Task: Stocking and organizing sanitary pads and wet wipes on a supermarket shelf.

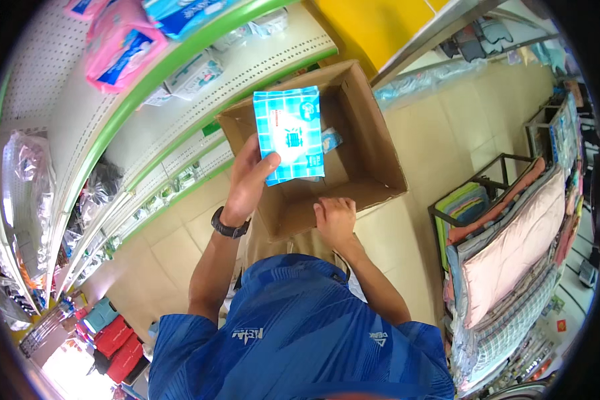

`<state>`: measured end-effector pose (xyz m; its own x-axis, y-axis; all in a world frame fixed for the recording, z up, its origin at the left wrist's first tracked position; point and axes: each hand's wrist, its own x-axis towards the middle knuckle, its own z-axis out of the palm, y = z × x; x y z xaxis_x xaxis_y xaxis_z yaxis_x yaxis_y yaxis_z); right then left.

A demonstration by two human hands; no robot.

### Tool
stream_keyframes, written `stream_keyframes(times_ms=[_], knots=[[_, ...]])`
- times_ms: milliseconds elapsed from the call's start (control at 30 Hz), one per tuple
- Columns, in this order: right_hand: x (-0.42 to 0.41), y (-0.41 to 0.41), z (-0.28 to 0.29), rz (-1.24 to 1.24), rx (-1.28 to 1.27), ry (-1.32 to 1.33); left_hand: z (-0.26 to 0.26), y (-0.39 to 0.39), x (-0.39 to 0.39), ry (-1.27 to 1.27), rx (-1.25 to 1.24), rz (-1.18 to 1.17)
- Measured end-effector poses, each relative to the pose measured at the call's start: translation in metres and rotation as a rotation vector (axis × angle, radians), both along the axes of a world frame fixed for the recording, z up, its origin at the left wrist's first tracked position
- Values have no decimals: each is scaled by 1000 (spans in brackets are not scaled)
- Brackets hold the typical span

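Observation:
Held up over an open cardboard box (380,165) is a blue checked soft packet (292,135) that bears writing. My left hand (250,180) grips it by its lower left edge, thumb across the front. The near rim of the box is beside my right hand (336,220), whose fingers are curled; whether they grip the rim cannot be told. Inside the box lies a small blue and white packet (331,140), partly hidden behind the held one. The box's floor is otherwise partly covered from sight by the raised packet.
Green-edged shelves (275,75) run along the left, with pink packs (125,55) and a white pack (195,75) on them. To the right, folded quilts (515,245) fill a metal rack (442,215). A yellow panel (375,25) stands beyond the box, above the tiled floor (425,130).

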<state>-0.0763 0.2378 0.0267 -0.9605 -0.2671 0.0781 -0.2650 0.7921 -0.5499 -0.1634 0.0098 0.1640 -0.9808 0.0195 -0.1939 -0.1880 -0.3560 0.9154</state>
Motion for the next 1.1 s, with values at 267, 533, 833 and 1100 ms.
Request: stream_keyframes(times_ms=[267, 533, 833, 1100], knots=[[-18, -70, 112, -278, -958, -563, 15, -73, 48, 119, 146, 69], [18, -214, 166, -145, -1116, -604, -8, -175, 138, 94, 3, -74], [34, -265, 200, 205, -636, -519, 29, -286, 153, 277, -577, -244], [29, -240, 141, 56, -1000, -429, 75, -312, 136, 263, -749, -48]])
